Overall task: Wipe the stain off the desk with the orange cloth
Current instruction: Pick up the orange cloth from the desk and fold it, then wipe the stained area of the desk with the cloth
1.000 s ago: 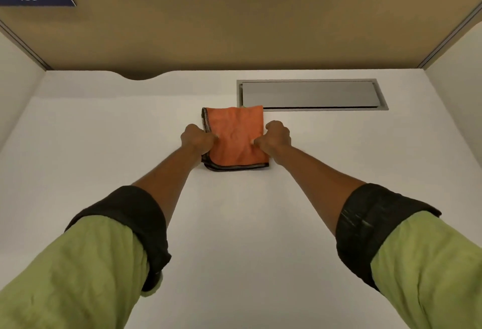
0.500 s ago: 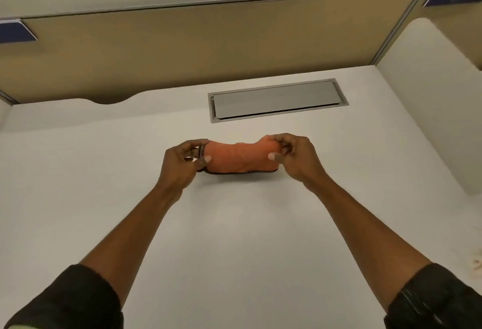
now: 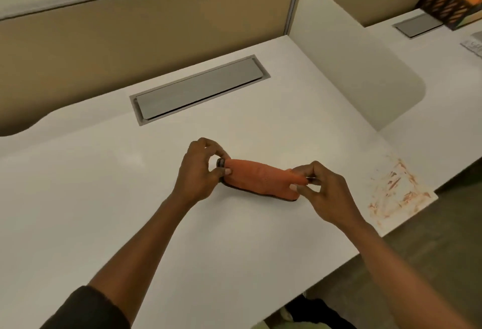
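Cloth, orange (image 3: 260, 178), folded into a thick roll with a dark stitched hem, lying crosswise on the white surface (image 3: 104, 198) in front of the closed grey cable hatch (image 3: 199, 88). Pinched at both ends: left hand (image 3: 200, 172) with thumb and fingers (image 3: 226, 171) clenched on the near left end, right hand (image 3: 323, 190) nipping the opposite end the same way. Likely soft, light and limp (no stiffness to speak of), so prone to sagging or unrolling if lifted by one corner alone. Better gathered into a pad under a flat palm, folded layers bunched for pressure. Reddish-orange smeared stain (image 3: 396, 190) well apart to the right, at the front right corner of the surface, untouched so far. Not fragile; little risk beyond dragging loosely and spreading the smear.
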Action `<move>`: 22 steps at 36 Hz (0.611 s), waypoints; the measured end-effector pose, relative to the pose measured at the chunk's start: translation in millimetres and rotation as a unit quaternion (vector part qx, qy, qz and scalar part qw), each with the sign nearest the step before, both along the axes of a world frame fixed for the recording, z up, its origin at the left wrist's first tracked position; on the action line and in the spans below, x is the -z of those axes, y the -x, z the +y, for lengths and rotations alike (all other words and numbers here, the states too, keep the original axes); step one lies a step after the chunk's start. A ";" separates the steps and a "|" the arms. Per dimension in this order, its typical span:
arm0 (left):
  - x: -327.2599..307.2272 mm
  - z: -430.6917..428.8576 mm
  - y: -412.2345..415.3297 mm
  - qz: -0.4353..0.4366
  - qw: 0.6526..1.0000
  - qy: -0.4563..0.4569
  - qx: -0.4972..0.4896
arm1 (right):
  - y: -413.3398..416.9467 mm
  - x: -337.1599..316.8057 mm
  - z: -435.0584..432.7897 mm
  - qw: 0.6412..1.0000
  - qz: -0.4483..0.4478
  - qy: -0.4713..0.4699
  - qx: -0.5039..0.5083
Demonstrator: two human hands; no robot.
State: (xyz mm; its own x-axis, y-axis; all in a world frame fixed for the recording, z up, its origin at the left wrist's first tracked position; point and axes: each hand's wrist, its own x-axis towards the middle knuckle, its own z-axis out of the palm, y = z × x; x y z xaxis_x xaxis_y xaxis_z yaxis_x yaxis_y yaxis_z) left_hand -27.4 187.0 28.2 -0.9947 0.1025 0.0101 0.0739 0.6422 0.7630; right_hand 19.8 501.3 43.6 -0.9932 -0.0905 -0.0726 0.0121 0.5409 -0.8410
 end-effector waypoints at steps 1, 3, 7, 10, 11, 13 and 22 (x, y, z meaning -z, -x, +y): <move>1.3 10.7 1.6 0.010 1.000 0.002 0.021 | -5.0 -0.8 9.9 1.000 0.009 -0.013 0.008; 3.0 32.9 3.9 0.037 0.998 0.005 0.045 | -14.0 -3.0 28.8 0.998 0.037 -0.043 0.023; 9.1 76.7 4.9 0.173 0.976 0.105 0.083 | -33.2 -6.7 60.6 0.976 0.148 -0.157 0.022; 26.8 102.8 -0.1 0.227 0.953 0.165 0.118 | -53.0 1.8 78.3 0.947 0.200 -0.251 -0.005; 36.2 109.2 -3.9 0.222 0.949 0.183 0.126 | -61.2 8.6 82.5 0.940 0.204 -0.272 -0.023; 55.7 120.9 -15.7 0.198 0.942 0.222 0.158 | -79.5 27.3 87.6 0.924 0.195 -0.319 -0.075; 82.5 146.6 -70.1 0.094 0.943 0.259 0.188 | -144.1 80.3 83.9 0.920 0.135 -0.322 -0.178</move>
